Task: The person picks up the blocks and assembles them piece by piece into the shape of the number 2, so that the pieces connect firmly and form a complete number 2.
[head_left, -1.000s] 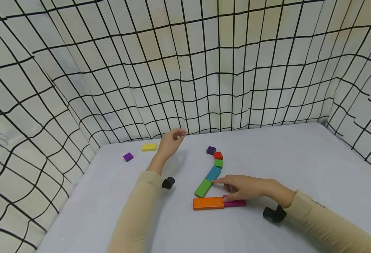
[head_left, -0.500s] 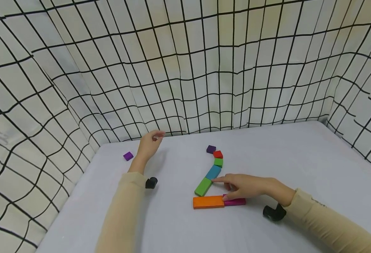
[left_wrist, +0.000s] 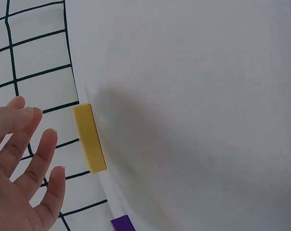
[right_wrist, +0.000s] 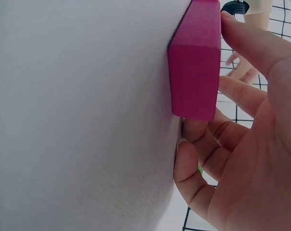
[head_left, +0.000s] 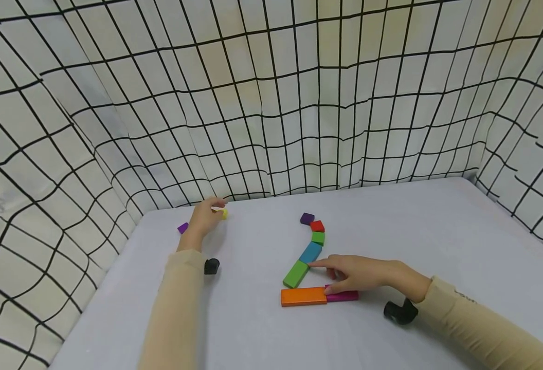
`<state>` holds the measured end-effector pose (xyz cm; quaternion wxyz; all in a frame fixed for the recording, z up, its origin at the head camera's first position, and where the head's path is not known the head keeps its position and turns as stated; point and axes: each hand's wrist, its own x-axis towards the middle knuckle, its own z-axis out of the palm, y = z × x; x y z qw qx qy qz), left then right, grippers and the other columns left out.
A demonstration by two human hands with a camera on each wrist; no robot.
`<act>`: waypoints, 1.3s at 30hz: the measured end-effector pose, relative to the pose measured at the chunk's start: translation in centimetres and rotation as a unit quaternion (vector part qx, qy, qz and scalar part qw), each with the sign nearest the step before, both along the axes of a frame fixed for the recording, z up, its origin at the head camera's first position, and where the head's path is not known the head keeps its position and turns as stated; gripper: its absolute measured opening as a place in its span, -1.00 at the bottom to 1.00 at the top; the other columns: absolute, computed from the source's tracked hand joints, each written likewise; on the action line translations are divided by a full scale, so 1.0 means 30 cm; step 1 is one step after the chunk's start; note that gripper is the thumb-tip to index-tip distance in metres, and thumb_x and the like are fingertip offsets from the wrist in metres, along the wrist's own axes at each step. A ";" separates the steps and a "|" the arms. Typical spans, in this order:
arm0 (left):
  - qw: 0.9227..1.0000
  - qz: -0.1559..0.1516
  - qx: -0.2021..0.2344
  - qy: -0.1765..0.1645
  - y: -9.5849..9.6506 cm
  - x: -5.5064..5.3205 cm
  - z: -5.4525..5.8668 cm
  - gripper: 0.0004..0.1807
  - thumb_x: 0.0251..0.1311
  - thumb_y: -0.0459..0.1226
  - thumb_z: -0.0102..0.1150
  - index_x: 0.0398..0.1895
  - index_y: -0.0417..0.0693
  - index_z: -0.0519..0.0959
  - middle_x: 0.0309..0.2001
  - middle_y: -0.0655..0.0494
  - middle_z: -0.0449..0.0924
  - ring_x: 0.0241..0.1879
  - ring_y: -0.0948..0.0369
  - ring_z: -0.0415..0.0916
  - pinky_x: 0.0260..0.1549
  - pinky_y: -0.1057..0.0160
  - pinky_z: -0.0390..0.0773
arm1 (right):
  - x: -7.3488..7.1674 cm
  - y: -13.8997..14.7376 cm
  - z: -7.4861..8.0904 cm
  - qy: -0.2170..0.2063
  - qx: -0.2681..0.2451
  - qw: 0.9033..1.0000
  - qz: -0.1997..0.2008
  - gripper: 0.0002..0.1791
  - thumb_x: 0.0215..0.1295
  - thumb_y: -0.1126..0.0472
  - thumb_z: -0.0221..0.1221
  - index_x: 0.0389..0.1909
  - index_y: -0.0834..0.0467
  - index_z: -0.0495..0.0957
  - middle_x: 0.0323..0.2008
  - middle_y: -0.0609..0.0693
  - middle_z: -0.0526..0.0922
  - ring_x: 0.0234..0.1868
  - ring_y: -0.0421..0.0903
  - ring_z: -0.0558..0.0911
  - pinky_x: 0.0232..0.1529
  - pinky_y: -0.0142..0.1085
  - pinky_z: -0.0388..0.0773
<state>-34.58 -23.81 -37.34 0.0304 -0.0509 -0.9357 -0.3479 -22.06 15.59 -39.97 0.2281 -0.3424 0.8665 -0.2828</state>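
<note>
In the head view my left hand (head_left: pixel 205 217) is above the yellow block (head_left: pixel 224 213) at the table's far left, partly covering it. In the left wrist view its fingers (left_wrist: pixel 49 144) are loosely bent and apart from that block. A purple block (head_left: pixel 183 227) lies just left of the hand. My right hand (head_left: pixel 357 272) rests by the block row, index fingertip touching where the long green block (head_left: pixel 295 274) meets the blue block (head_left: pixel 310 253). Its thumb is at the joint between the orange block (head_left: pixel 303 296) and the magenta block (head_left: pixel 344 296).
Beyond the blue block, a small green block (head_left: pixel 318 238), a red block (head_left: pixel 317 226) and a dark purple block (head_left: pixel 307 219) continue the curved row. A black grid net (head_left: pixel 271 139) over white cloth stands behind the white table (head_left: pixel 415 231) and at its sides.
My left hand has moved left, then come lower over the yellow block, which was fully in sight a second ago. My right hand and the block row have stayed in place.
</note>
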 end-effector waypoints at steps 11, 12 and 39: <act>0.994 0.016 -0.098 -0.046 -0.046 -0.016 -0.015 -0.49 0.33 -0.50 -0.07 0.35 -0.20 0.48 0.40 -0.34 0.34 0.39 -0.29 0.25 0.34 -0.27 0.22 | 0.010 -0.007 -0.014 -0.001 -0.003 1.000 0.004 -0.28 0.38 -0.05 0.32 0.50 -0.01 0.36 -0.24 -0.17 0.46 -0.25 -0.22 0.44 -0.29 -0.37 0.39; 0.993 0.017 -0.102 -0.052 -0.047 -0.019 -0.017 -0.46 0.32 -0.51 -0.08 0.37 -0.18 0.48 0.41 -0.35 0.32 0.41 -0.30 0.22 0.34 -0.29 0.19 | 0.010 -0.008 -0.016 -0.003 -0.003 1.000 0.003 -0.29 0.38 -0.05 0.32 0.50 -0.02 0.36 -0.24 -0.17 0.46 -0.25 -0.22 0.45 -0.29 -0.37 0.40; 0.983 0.025 -0.155 -0.091 -0.006 -0.062 -0.037 -0.40 0.34 -0.55 -0.14 0.44 -0.13 0.39 0.48 -0.38 0.19 0.47 -0.39 0.02 0.19 -0.65 -0.35 | -0.005 -0.003 -0.001 0.000 0.007 1.000 0.006 -0.30 0.39 -0.04 0.31 0.50 -0.03 0.36 -0.23 -0.18 0.46 -0.21 -0.21 0.45 -0.24 -0.35 0.43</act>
